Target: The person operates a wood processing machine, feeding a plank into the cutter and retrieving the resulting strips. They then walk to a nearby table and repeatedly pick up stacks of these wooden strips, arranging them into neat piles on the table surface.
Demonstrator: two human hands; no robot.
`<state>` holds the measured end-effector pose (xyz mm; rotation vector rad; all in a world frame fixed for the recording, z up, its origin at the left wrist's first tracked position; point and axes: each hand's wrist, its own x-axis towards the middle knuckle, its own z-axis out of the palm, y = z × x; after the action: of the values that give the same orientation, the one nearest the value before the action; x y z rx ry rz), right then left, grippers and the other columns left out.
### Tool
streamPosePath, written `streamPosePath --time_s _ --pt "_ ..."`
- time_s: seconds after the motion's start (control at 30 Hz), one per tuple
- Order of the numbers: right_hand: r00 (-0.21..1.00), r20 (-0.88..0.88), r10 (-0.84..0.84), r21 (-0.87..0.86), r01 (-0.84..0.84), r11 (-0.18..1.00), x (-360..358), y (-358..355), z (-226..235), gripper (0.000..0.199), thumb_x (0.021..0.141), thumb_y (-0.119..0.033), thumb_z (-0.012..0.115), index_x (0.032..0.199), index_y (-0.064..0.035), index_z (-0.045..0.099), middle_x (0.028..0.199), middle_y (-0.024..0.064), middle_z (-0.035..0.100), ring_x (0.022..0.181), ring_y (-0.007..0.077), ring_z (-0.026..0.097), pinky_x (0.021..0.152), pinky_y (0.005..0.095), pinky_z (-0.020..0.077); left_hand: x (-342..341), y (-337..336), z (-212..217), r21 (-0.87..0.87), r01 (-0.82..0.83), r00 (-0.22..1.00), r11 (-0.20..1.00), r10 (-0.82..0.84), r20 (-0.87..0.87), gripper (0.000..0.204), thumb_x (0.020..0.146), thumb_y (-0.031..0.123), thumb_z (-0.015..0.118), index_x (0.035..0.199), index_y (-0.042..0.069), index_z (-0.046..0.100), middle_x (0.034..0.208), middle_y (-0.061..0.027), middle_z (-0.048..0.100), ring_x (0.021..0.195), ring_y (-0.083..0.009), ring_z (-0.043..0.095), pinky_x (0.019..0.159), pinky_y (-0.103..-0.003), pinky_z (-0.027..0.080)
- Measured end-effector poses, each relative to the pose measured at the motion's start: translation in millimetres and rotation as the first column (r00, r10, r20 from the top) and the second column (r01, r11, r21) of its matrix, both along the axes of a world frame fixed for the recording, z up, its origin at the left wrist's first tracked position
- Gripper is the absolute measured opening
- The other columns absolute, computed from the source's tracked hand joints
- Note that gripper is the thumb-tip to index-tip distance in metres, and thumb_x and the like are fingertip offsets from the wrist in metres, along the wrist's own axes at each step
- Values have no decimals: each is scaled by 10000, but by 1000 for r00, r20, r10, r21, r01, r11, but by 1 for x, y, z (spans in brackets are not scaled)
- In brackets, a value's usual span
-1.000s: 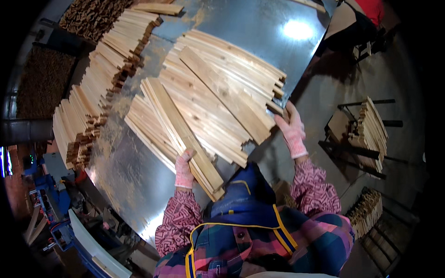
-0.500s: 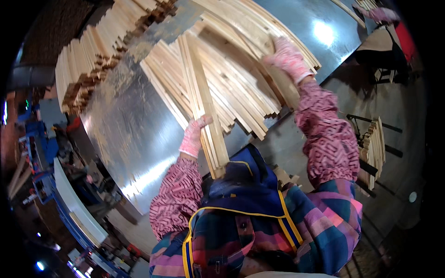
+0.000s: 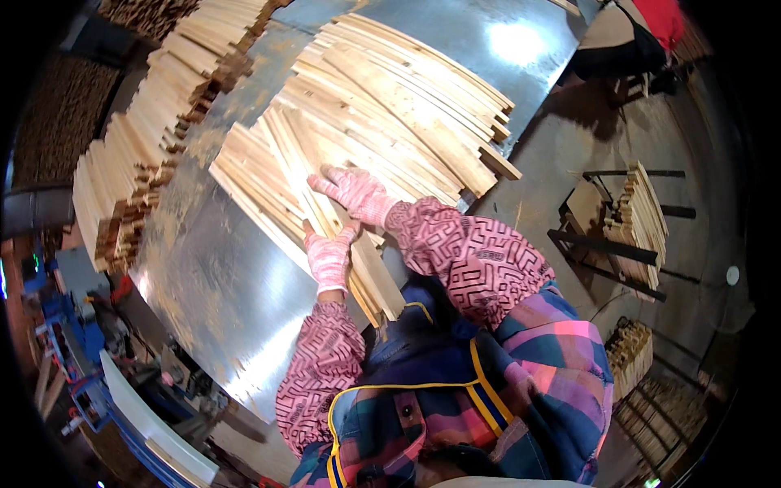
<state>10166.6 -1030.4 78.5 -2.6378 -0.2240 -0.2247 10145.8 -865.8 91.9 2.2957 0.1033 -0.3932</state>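
My left hand [image 3: 329,259], in a pink and white knit glove, is closed around a small bundle of long wooden strips [image 3: 377,281] that points toward my apron. Just above it my right hand [image 3: 359,195], gloved alike, lies across the same bundle with its fingers stretched out and slightly apart. Beneath and beyond the hands a wide layer of pale wooden strips [image 3: 390,106] fans over the metal table [image 3: 203,268]. One broader board [image 3: 411,122] rests slantwise on top of that layer.
Long stacked rows of wooden strips [image 3: 134,154] line the table's far left side, with sawdust [image 3: 195,154] beside them. To the right, a black metal rack [image 3: 602,244] holds more strips. A person in red [image 3: 659,20] is at the upper right. Blue machinery [image 3: 89,398] stands at lower left.
My right hand has left the broad board at the right and come left onto the bundle. My left hand still grips the bundle. The view has shifted.
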Motion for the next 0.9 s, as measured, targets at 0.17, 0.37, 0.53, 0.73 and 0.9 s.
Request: streamPosePath --time_s 0.17,0.37,0.53,0.73,0.9 --pt "842 26 -538 -80 538 839 -27 -107 -9 755 783 -267 685 1425 -51 349 1241 242 509 1124 369 532 946 432 455 2 -20 24 112 28 970 993 1 -244 1141 667 365 787 1510 -2 113 1334 -315 484 1158 -400 546 1012 -365 420" --pt "637 -486 -599 -199 586 785 -23 -185 64 717 814 -355 638 1416 -66 376 1160 187 568 1106 318 542 910 444 473 -2 -51 74 212 74 922 975 14 -386 1165 688 290 759 1534 105 -20 1270 -332 517 1137 -404 553 989 -390 440" --pt "700 -257 -666 -318 590 742 -3 -306 82 401 889 -277 551 1251 -105 567 1095 163 619 1011 291 630 799 401 538 -3 -62 36 371 147 984 917 -98 -149 1218 637 287 767 1528 98 -42 1384 -337 408 1217 -420 509 996 -412 444" --pt "617 -382 -688 -42 732 680 -9 -347 2 497 919 -488 474 1213 -120 631 1153 188 642 1121 356 576 974 441 437 -4 -67 47 368 103 982 924 -34 -188 1245 607 249 778 1531 111 -44 1382 -309 431 1133 -418 567 951 -398 480" --pt "470 -498 -728 -271 714 646 -1 -311 41 621 897 -534 458 1320 -86 536 1223 199 607 1130 328 565 973 410 410 -7 -51 52 13 -82 919 997 81 -387 1184 623 100 744 1536 98 -11 1271 -229 515 977 -327 607 887 -358 492"
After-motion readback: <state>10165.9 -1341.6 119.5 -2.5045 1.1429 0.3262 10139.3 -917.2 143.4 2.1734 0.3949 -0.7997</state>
